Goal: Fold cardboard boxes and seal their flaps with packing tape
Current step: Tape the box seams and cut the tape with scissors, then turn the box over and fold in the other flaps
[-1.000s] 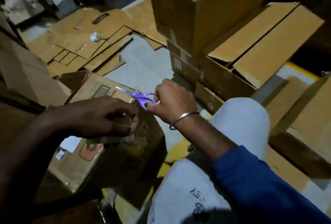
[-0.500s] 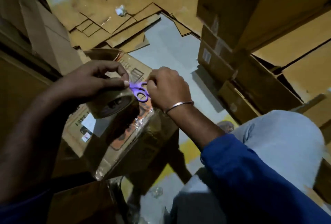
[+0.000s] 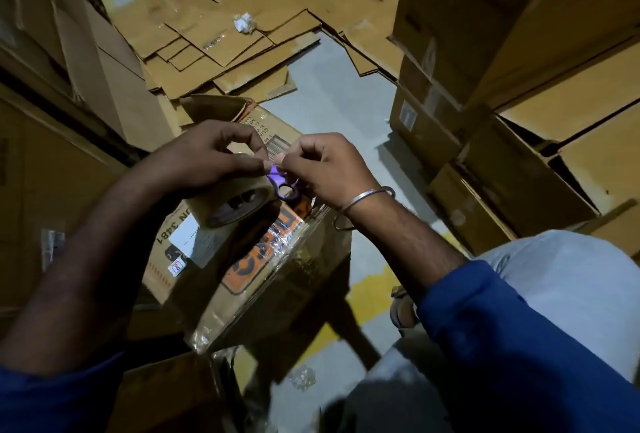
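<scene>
The roll of packing tape (image 3: 239,202) sits under the left hand (image 3: 211,158), which grips it, resting on the sealed cardboard box (image 3: 277,259) below; the right hand (image 3: 325,169), fingertips pinched together beside the left's and apparently picking the tape end free, keeps purple scissors (image 3: 287,188) hooked beneath, likely for cutting.

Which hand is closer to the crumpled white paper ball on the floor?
Left, by a little. The left hand holds the tape roll almost straight below the paper ball; the right hand, with the purple scissors, sits lower and further right.
</scene>
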